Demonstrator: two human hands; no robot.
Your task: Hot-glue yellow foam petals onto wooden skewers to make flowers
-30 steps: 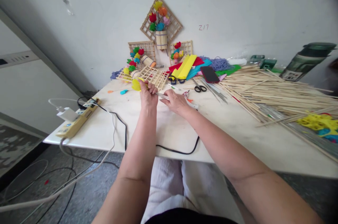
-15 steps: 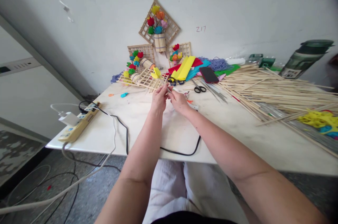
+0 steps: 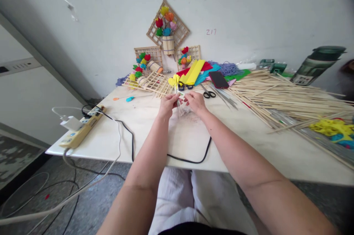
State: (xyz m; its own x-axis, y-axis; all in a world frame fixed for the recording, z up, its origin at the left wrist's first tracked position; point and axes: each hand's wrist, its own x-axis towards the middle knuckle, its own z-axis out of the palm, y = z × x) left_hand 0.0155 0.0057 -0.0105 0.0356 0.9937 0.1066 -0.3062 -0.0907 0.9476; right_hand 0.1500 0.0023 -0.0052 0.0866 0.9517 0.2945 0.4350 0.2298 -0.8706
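Observation:
My left hand (image 3: 167, 104) is pinched on the thin stem of a small yellow foam flower (image 3: 174, 80), which stands upright above my fingers. My right hand (image 3: 195, 102) is closed just to the right of that stem, with fingertips meeting the left hand's over the white table (image 3: 249, 135). What the right fingers grip is too small to make out. A blurred thin wire hangs below the two hands.
Wooden lattice frames with foam flowers (image 3: 151, 80) lie and lean at the back wall. Black scissors (image 3: 209, 94), a dark phone (image 3: 218, 79), coloured foam sheets (image 3: 195, 69), a heap of wooden sticks (image 3: 279, 93), a power strip (image 3: 80, 128) and a black cable (image 3: 190, 160) surround my hands.
The yellow flower has moved from left of my hands to upright above them. My hands have drawn together and shifted slightly right.

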